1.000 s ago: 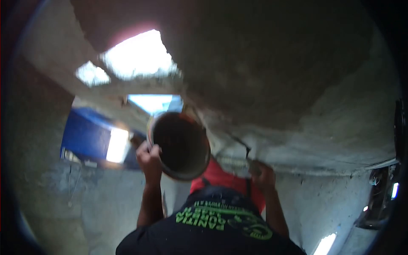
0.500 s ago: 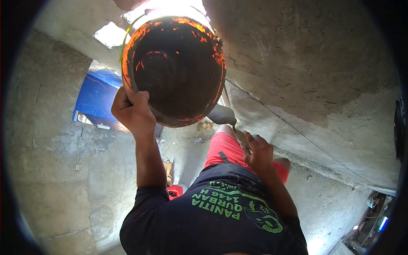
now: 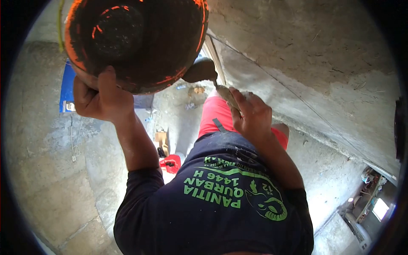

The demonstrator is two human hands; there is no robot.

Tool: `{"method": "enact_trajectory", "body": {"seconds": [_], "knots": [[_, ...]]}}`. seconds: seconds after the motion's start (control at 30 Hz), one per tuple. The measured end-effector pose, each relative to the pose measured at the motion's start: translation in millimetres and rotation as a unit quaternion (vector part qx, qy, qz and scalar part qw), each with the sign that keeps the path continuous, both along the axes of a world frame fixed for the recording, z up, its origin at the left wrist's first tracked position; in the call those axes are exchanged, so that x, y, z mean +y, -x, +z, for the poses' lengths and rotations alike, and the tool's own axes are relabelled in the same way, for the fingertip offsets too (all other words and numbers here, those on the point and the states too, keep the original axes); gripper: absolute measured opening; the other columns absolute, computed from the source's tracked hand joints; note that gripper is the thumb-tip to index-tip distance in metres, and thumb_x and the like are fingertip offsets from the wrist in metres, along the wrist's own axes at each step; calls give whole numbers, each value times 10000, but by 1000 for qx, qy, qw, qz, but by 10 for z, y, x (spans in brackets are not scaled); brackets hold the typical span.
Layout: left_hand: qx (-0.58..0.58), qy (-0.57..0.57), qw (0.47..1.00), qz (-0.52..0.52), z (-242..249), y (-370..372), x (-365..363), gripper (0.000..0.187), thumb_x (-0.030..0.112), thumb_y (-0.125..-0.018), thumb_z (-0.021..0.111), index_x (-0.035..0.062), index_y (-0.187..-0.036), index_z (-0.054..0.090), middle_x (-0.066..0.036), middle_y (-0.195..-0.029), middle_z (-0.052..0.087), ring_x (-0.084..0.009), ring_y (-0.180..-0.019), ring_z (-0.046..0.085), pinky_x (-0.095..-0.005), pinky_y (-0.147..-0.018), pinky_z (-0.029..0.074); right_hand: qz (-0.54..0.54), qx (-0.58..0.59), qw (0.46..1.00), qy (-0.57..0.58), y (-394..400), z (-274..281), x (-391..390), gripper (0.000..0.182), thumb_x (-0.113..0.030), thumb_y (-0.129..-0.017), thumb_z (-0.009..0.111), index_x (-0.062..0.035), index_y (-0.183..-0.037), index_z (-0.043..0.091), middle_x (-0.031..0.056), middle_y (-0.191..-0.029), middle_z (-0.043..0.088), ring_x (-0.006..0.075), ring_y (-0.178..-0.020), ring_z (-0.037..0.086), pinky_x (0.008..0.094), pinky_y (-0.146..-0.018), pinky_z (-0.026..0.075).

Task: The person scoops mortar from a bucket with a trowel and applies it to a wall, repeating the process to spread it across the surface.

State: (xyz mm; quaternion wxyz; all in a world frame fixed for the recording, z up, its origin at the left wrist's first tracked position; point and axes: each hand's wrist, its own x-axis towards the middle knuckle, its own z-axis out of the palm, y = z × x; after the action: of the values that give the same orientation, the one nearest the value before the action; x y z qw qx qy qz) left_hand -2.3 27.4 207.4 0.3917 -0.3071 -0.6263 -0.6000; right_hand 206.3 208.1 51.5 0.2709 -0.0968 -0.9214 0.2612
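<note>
An orange bucket (image 3: 157,51), its inside coated with dark grey residue, is tilted so that its mouth faces me at the top of the view. My left hand (image 3: 106,98) is closed on its near rim, thumb over the edge. Below the bucket's right side shows a trowel (image 3: 200,71), its blade dark and smeared, overlapping the rim in this view. My right hand (image 3: 254,111) wraps around the trowel's handle, in front of my red shorts.
A rough plastered wall (image 3: 306,51) rises on the right, with a darker patch high up. To the left is a bare concrete surface (image 3: 46,170) and a blue panel (image 3: 66,87). Cardboard (image 3: 161,138) and a red item (image 3: 171,163) lie below. Clutter (image 3: 374,187) sits at the lower right.
The bucket has moved left and up in the view with my left hand on it. My right hand and the trowel have shifted up and slightly left.
</note>
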Motion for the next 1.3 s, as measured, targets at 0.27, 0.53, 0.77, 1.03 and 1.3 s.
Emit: {"method": "enact_trajectory", "body": {"seconds": [0.27, 0.53, 0.77, 1.03, 1.3], "knots": [[85, -2, 996, 28, 162, -84, -18, 38, 24, -699, 654, -7, -697, 632, -56, -778, 712, -117, -656, 638, -272, -606, 535, 26, 26, 999, -11, 140, 97, -45, 527, -125, -769, 784, -139, -1287, 686, 93, -767, 586, 279, -640, 631, 409, -525, 527], [296, 249, 889, 244, 114, 34, -578, 77, 105, -750, 738, 51, -749, 683, -90, -843, 713, -144, -677, 674, -251, -619, 522, 47, 29, 998, 14, 251, 141, -8, 563, -79, -741, 816, -124, -1289, 693, 135, -816, 653, 317, -696, 654, 430, -612, 544], [278, 228, 898, 254, 146, -154, -556, 130, 53, -717, 643, -69, -752, 673, -146, -858, 737, -156, -743, 676, -286, -679, 558, 74, 49, 996, 21, 347, 205, -8, 533, -65, -750, 811, -107, -1268, 696, 137, -872, 688, 315, -718, 669, 421, -633, 549], [276, 182, 902, 276, 162, -209, -595, 110, 39, -788, 644, -29, -803, 728, -120, -827, 719, -149, -707, 656, -258, -642, 523, 83, 73, 994, 13, 435, 205, -62, 513, -51, -751, 812, -80, -1251, 701, 140, -871, 691, 313, -715, 664, 419, -631, 542], [483, 294, 738, 368, 249, -100, -833, 184, 173, -932, 754, 173, -1052, 615, -41, -883, 702, -185, -658, 696, -217, -524, 489, 91, 92, 991, 13, 532, 257, -160, 486, -69, -766, 811, -63, -1240, 705, 138, -869, 691, 313, -725, 664, 417, -630, 540]]}}
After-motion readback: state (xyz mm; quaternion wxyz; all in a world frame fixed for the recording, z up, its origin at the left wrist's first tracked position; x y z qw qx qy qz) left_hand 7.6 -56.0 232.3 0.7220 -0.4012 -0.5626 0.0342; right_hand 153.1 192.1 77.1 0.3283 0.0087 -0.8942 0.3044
